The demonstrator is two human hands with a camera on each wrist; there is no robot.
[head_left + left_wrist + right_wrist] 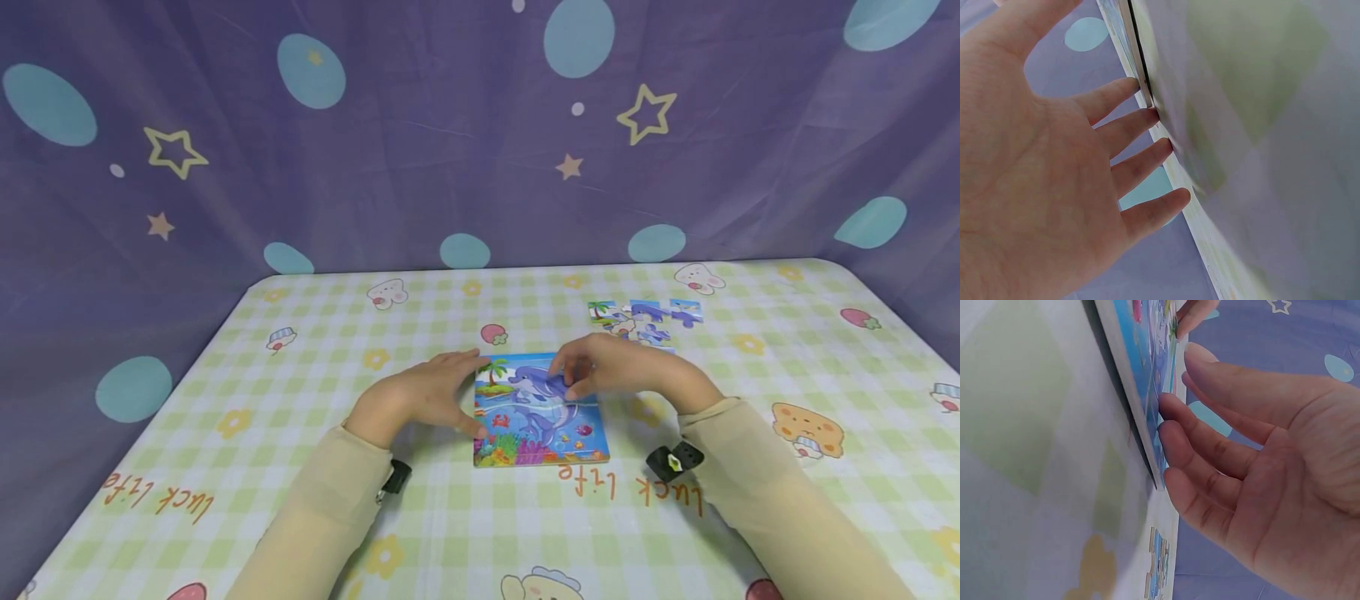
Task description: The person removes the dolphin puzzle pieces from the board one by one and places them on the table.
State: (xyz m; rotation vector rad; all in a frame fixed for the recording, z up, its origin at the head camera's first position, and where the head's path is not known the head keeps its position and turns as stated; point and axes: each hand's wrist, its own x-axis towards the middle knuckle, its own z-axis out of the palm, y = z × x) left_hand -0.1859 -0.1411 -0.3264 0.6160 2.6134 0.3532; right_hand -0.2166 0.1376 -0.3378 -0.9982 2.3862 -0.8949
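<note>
A square dolphin jigsaw puzzle (525,429) lies flat on the table, with a palm tree, two dolphins and coral on its picture. My left hand (429,393) rests along its left side, thumb and fingers spread; in the left wrist view the fingertips (1147,116) reach its edge. Over the puzzle's upper right part is my right hand (618,367), fingers loosely bent. From the right wrist view, its fingertips (1169,434) touch or nearly touch the picture, the thumb stands apart, and I see nothing held between them.
Several loose jigsaw pieces (647,312) lie beyond the right hand, some partly hidden by it. A green-and-white checked cloth (300,425) with cartoon prints covers the table. Behind it hangs a purple curtain (450,150) with stars and blue ovals.
</note>
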